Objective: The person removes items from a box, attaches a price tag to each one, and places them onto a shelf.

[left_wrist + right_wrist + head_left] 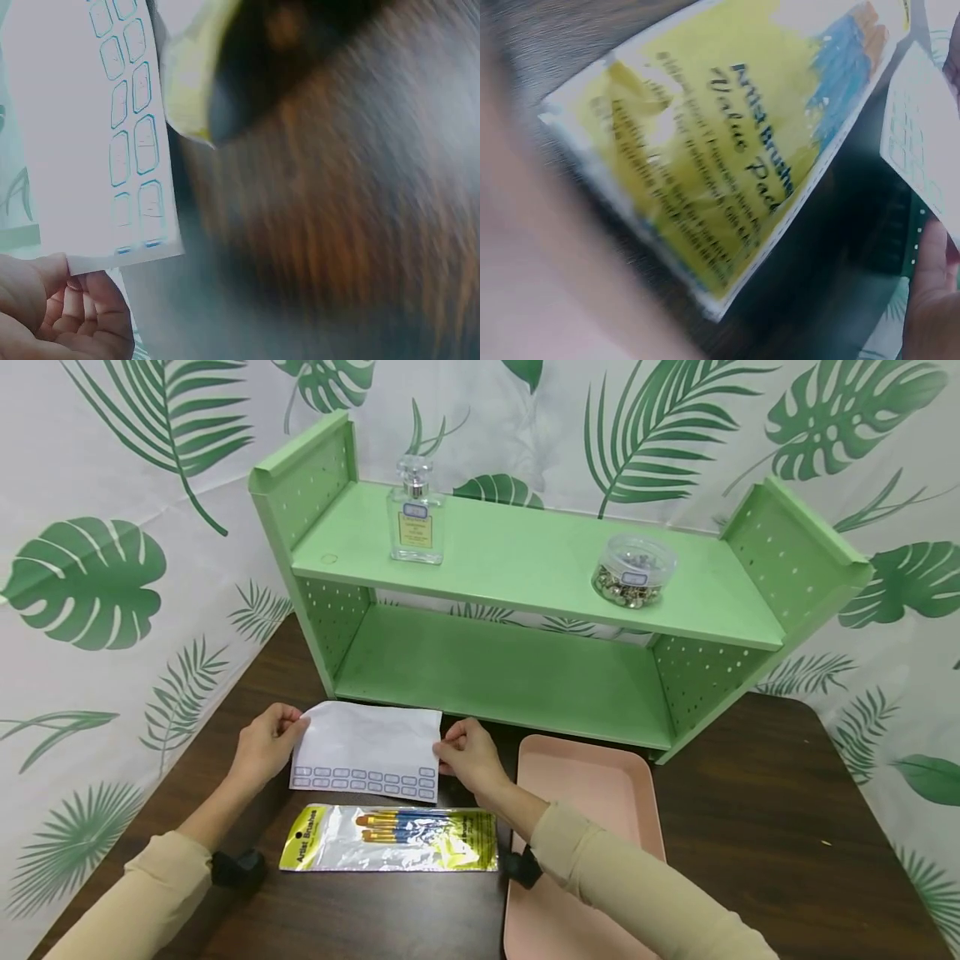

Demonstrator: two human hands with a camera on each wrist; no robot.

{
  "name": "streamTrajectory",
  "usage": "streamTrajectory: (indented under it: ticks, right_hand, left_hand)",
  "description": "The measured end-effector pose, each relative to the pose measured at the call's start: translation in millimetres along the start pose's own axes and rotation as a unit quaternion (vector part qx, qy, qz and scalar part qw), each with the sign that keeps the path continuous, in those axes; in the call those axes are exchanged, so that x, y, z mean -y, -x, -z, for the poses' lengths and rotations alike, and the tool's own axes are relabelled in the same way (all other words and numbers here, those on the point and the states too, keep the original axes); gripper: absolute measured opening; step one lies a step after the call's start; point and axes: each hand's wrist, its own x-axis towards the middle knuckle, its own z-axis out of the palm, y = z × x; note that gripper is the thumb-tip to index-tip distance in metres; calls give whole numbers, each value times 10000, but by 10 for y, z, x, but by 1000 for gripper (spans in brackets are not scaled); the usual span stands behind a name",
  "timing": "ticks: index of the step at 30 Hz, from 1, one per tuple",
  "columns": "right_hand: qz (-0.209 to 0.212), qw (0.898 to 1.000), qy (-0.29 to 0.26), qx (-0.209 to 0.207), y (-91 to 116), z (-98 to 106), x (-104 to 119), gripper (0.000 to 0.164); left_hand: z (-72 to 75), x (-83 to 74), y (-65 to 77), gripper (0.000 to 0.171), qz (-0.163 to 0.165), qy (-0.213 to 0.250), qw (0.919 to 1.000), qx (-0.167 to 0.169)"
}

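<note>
A white sheet of labels (pixel 367 743), with two rows of blue-outlined stickers along its near edge, is held up between both hands. My left hand (pixel 264 742) pinches its left side between thumb and fingers. At the opposite side my right hand (pixel 471 756) pinches the right edge. Just in front of the sheet, a clear and yellow pack of artist brushes (pixel 390 839) lies flat on the table. In the left wrist view the label sheet (pixel 82 135) is gripped at its edge; in the right wrist view the brush pack (pixel 712 142) fills the middle.
A green two-tier shelf (pixel 502 668) stands behind the hands. On its upper board are a glass perfume bottle (pixel 416 518) and a clear round jar of small metal pieces (pixel 633 572). A pink tray (pixel 585 777) lies under the right forearm on the dark wooden table (pixel 780 827).
</note>
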Motion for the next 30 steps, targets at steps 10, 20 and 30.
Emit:
streamTrajectory:
  ticks: [10,20,30]
  right_hand:
    - [696,9969,339,125,160,146,-64,26]
    - [787,9958,446,-150,228,225,-101,25]
    - [755,9932,759,-452,273,267,-95,15]
  left_hand:
    - [-30,-158,10,21,374,830,9951,376]
    - [-60,-278,13,25,455,1052,9914,632]
    - [-95,-338,23,23,383,1051,9915,663]
